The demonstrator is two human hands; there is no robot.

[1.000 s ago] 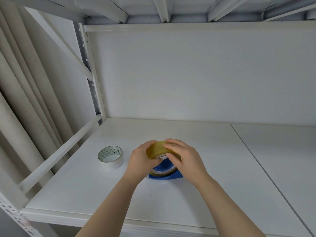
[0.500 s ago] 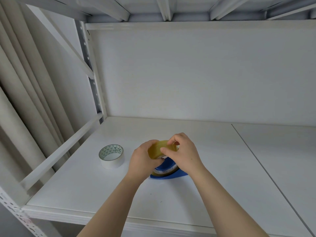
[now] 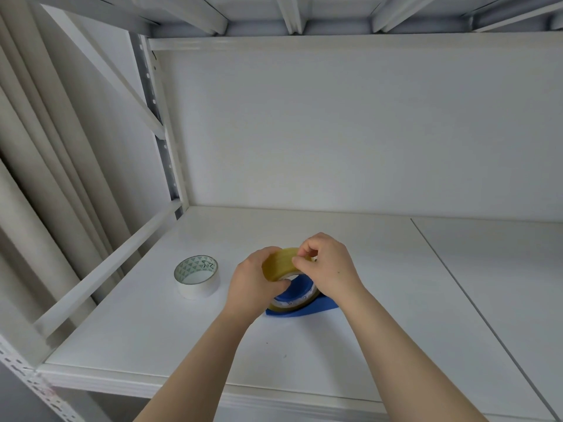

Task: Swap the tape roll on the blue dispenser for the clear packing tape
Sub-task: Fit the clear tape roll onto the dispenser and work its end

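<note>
Curling tighter, the right hand (image 3: 328, 269) pinches atop the clear packing tape (image 3: 275, 264); the left hand (image 3: 252, 283) grips it over the blue dispenser (image 3: 304, 310); a white tape roll (image 3: 196, 277) lies beside.

White shelf (image 3: 137, 336) bears white tape roll (image 3: 197, 277), blue dispenser (image 3: 300, 310).

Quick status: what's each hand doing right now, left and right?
Left hand: grips the clear tape roll at the blue dispenser.
Right hand: pinches the top of the same roll.
</note>
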